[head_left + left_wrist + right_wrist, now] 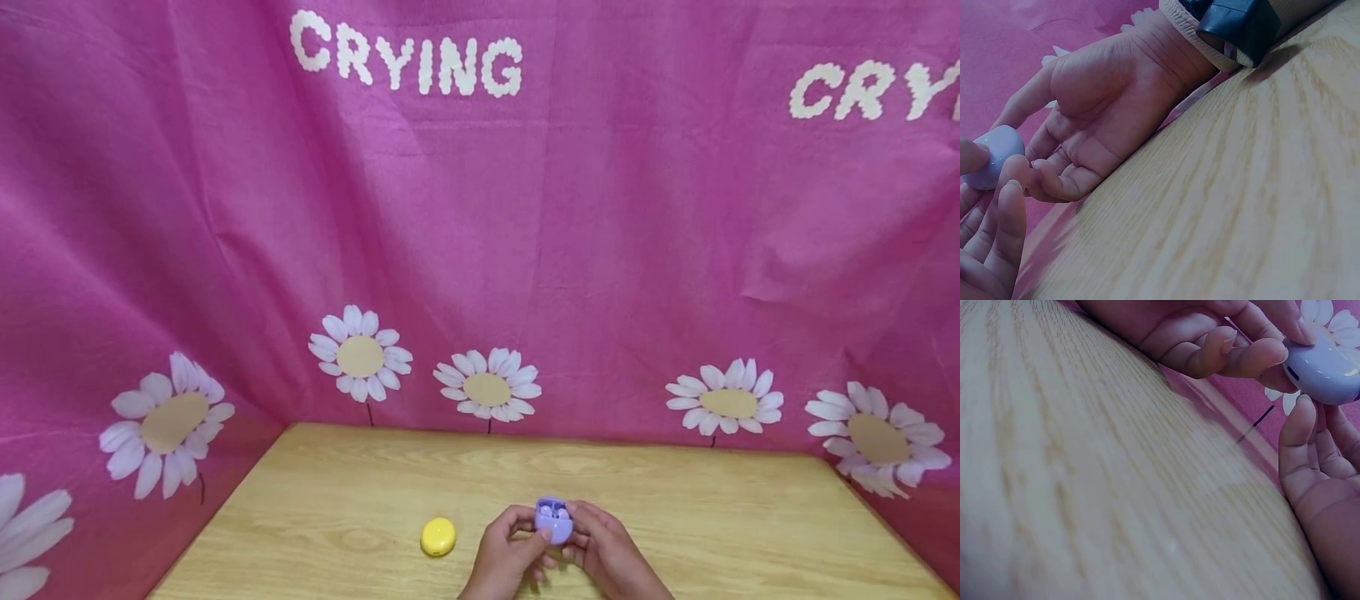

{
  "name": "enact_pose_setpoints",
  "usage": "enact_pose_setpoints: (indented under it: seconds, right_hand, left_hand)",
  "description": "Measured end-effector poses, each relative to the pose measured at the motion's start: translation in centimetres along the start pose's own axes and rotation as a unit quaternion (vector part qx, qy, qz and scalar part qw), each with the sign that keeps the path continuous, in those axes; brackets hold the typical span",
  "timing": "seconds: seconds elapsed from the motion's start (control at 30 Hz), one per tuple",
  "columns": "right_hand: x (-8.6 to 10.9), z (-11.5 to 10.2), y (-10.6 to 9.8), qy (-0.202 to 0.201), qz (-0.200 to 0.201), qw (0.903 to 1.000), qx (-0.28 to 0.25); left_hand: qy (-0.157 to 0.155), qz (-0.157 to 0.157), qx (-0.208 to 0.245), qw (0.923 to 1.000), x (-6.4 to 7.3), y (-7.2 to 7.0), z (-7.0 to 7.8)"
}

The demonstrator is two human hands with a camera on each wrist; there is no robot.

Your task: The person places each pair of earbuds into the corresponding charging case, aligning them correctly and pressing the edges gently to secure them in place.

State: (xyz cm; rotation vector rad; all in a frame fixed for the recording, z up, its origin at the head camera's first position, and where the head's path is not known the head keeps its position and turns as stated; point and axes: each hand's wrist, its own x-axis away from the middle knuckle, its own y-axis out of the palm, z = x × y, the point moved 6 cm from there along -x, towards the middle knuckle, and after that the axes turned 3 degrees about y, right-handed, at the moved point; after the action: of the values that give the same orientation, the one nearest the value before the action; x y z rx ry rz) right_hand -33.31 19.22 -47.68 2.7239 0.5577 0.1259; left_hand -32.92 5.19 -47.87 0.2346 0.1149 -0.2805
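A purple earbud case [555, 528] is held up between both hands over the table, its lid raised and pale earbuds showing inside. My left hand [504, 552] grips it from the left, thumb across the front and fingers bent behind. On the other side, my right hand [609, 546] holds the case's right edge and lid with its fingertips. The smooth rounded shell of the case [1325, 370] faces the right wrist view, with a small dark slot at one end. In the left wrist view, a fingertip presses the case [1005, 150].
A yellow rounded case [438, 537] lies on the wooden table [337, 492], left of the hands. Behind and beside the table hangs a pink cloth [600, 233] with printed daisies and white letters. A dark device [1238, 28] is strapped to the right wrist.
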Motion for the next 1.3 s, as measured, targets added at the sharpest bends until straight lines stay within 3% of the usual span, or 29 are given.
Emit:
enact_pose_setpoints:
  seconds: [0.27, 0.53, 0.77, 1.0, 1.2, 1.3]
  right_hand:
    - [0.2, 0.8, 0.0, 0.015, 0.019, 0.9997, 0.002]
    - [0.4, 0.8, -0.1, 0.017, 0.012, 0.9998, -0.002]
    - [0.1, -0.1, -0.4, -0.012, -0.013, 0.9998, 0.003]
    - [0.4, 0.6, 0.0, 0.015, -0.003, 0.9998, -0.008]
    - [0.1, -0.2, -0.2, -0.016, -0.001, 0.9998, 0.009]
    - [0.2, -0.1, 0.0, -0.015, -0.017, 0.9997, 0.002]
  left_hand:
    - [-0.026, 0.004, -0.004, 0.9997, 0.7, -0.2, -0.6]
    - [-0.024, 0.004, -0.005, 0.9997, 0.7, 0.0, -0.7]
    - [-0.005, -0.007, -0.013, 0.9999, -0.1, 0.5, -0.1]
    - [-0.027, 0.001, -0.013, 0.9995, 0.4, 0.0, -0.8]
    - [0.004, -0.010, -0.011, 0.9999, -0.2, 0.4, -0.1]
    - [-0.005, -0.007, -0.013, 0.9999, 0.0, 0.2, -0.2]
